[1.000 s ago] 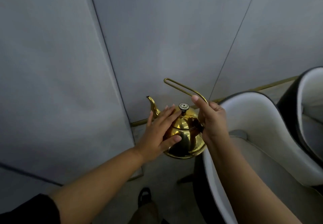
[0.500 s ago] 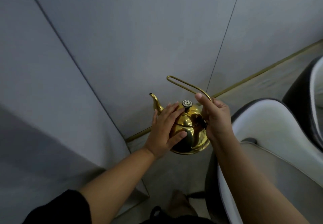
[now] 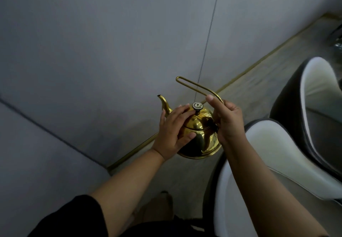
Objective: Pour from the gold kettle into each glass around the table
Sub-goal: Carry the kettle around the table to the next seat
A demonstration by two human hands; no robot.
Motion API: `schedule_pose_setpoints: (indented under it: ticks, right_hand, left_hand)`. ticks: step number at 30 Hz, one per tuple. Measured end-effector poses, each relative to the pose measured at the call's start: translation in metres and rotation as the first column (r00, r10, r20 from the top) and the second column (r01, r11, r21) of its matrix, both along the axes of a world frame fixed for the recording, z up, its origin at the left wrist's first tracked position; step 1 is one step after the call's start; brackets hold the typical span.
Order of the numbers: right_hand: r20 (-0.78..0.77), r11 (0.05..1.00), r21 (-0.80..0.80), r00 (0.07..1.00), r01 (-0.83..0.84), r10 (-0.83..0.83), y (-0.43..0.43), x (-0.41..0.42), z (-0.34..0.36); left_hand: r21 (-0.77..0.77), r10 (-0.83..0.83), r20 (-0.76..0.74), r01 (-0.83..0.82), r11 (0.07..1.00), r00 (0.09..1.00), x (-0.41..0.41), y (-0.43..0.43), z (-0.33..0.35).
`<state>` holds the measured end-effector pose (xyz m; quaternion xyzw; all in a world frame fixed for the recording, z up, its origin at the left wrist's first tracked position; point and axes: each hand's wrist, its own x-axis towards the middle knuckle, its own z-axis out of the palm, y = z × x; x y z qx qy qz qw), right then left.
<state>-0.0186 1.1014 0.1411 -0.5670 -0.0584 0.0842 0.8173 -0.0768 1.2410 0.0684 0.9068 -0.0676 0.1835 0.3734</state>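
Observation:
The gold kettle point(image 3: 200, 135) hangs in the air in front of me, upright, its thin spout pointing up and left. My right hand point(image 3: 228, 122) grips the base of its long wire handle, thumb laid along the wire. My left hand point(image 3: 173, 133) lies flat against the kettle's left side, fingers straight and reaching toward the lid knob. No glass and no table are in view.
Grey wall panels point(image 3: 111, 42) fill the left and top, close ahead, with a gold strip along the floor. Two white-cushioned chairs with dark shells, the nearer chair point(image 3: 277, 155) and the farther chair point(image 3: 318, 96), stand at right. My foot shows at the bottom.
The view has swung, so the wall corner moved left and the chairs shifted toward the right. Both hands keep the same hold on the kettle.

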Motion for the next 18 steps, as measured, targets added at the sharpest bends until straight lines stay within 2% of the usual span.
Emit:
schedule_pose_setpoints:
  ticks: [7, 18]
  right_hand:
    - [-0.002, 0.991, -0.026, 0.991, 0.134, -0.134, -0.011, 0.064, -0.014]
    - [-0.003, 0.916, -0.035, 0.916, 0.4, -0.4, -0.031, 0.167, -0.033]
  left_hand:
    - [0.062, -0.255, -0.023, 0.256, 0.965, 0.967, 0.089, 0.014, -0.01]
    - [0.079, -0.591, -0.107, 0.6, 0.796, 0.799, 0.247, 0.01, -0.024]
